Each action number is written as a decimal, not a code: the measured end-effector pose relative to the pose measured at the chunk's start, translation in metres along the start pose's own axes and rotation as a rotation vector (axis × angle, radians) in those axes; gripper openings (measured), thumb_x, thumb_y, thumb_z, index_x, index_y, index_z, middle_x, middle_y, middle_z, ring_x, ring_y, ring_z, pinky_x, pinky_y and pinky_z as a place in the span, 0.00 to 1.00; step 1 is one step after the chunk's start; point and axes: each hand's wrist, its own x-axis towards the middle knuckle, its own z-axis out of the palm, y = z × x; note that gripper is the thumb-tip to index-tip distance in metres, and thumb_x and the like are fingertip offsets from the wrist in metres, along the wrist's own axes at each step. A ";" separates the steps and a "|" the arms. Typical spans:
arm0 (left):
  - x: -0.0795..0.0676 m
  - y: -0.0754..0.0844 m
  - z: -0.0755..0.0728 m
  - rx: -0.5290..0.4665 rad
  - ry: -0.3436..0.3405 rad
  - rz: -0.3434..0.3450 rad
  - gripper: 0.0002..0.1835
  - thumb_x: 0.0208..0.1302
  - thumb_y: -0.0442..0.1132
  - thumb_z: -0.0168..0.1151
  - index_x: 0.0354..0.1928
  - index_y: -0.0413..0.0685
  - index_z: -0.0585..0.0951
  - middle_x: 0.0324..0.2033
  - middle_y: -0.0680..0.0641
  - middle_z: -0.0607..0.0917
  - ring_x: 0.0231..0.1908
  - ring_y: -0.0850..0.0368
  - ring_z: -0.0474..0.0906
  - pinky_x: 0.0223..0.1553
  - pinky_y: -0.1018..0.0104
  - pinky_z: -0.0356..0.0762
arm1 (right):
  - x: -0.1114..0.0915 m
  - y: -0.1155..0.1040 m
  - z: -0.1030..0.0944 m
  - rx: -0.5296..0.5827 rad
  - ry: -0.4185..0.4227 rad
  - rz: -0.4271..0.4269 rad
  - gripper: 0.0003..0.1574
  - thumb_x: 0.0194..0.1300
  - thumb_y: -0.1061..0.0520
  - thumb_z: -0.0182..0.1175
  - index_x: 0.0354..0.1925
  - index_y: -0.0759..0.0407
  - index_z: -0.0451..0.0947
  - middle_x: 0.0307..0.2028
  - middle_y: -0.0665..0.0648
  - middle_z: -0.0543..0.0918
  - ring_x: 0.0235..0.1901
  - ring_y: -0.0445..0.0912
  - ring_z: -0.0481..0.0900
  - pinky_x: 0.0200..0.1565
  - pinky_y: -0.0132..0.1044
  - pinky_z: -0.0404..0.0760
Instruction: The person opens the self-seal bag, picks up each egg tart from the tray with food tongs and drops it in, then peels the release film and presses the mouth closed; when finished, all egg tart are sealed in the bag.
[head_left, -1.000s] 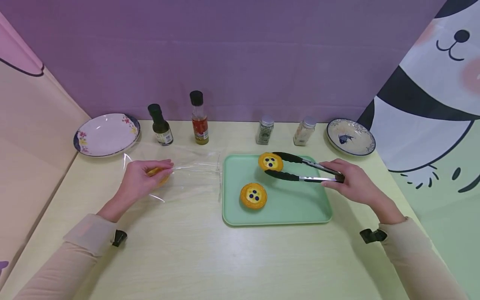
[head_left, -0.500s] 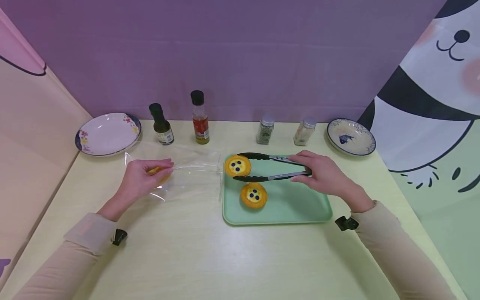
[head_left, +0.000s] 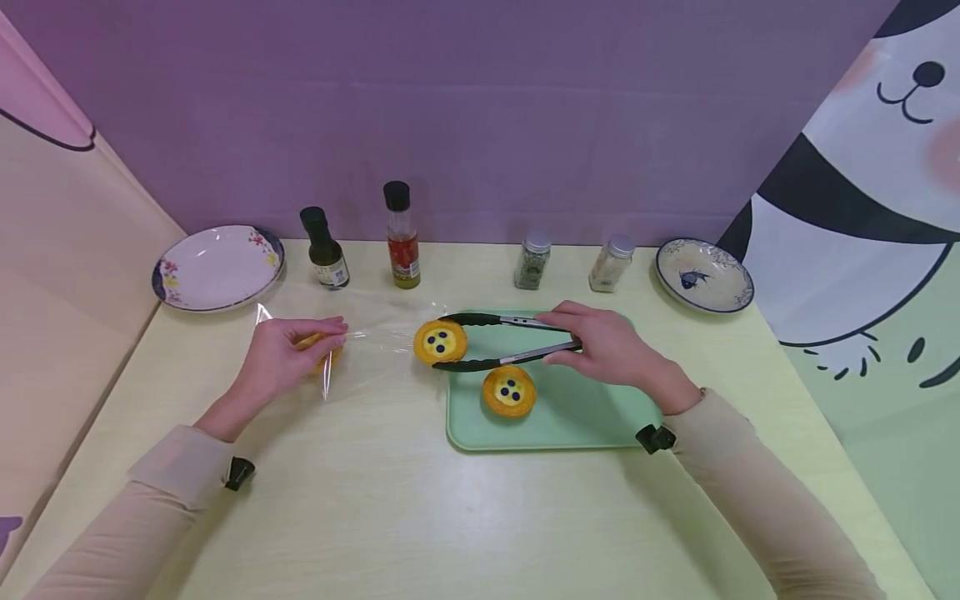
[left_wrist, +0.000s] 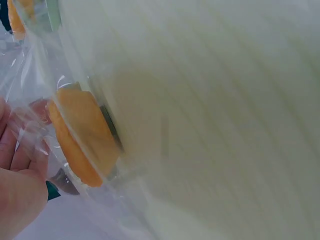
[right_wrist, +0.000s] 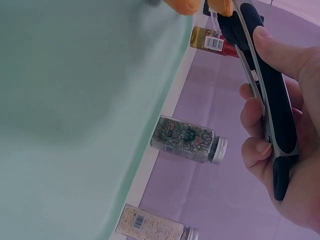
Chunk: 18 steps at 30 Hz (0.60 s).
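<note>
My left hand (head_left: 281, 354) pinches the upper edge of a clear plastic bag (head_left: 378, 337), whose mouth faces right. Inside the bag, an egg tart (left_wrist: 85, 135) shows orange in the left wrist view; in the head view my fingers mostly cover it. My right hand (head_left: 600, 346) grips kitchen tongs (head_left: 480, 365) with black tips. Between those tips is another egg tart (head_left: 440, 342) with dark dots on its yellow top, held at the bag's mouth, over the tray's left edge. One more egg tart (head_left: 509, 392) sits on the green tray (head_left: 585, 429).
Along the back stand a dark sauce bottle (head_left: 326, 254), a red-labelled bottle (head_left: 402, 246) and two spice jars, one with dark flakes (head_left: 532, 265) and one pale (head_left: 611, 265). A flowered plate (head_left: 217, 267) lies back left, a fish-patterned plate (head_left: 705, 279) back right.
My right hand has carried the tongs and their egg tart left across the tray to the bag's mouth. My left hand has stayed nearly still on the bag.
</note>
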 end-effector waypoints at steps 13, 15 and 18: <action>-0.001 0.001 -0.003 -0.008 0.000 -0.010 0.08 0.56 0.31 0.67 0.39 0.42 0.86 0.41 0.44 0.86 0.40 0.80 0.78 0.40 0.84 0.75 | 0.008 0.005 -0.001 -0.050 -0.001 0.023 0.36 0.56 0.43 0.66 0.61 0.49 0.71 0.50 0.49 0.77 0.28 0.38 0.74 0.29 0.35 0.74; -0.001 0.002 -0.002 0.008 0.000 -0.012 0.09 0.57 0.31 0.66 0.40 0.42 0.86 0.41 0.45 0.86 0.40 0.81 0.77 0.39 0.85 0.75 | 0.008 0.002 0.000 -0.065 -0.001 0.011 0.36 0.56 0.42 0.66 0.61 0.49 0.71 0.50 0.48 0.77 0.28 0.38 0.75 0.28 0.34 0.74; -0.001 0.002 -0.002 0.033 0.007 -0.014 0.08 0.57 0.32 0.66 0.40 0.43 0.86 0.41 0.46 0.87 0.40 0.82 0.76 0.39 0.86 0.74 | 0.011 -0.004 0.000 -0.067 -0.004 -0.011 0.35 0.57 0.41 0.65 0.61 0.49 0.72 0.50 0.48 0.77 0.28 0.38 0.75 0.27 0.33 0.73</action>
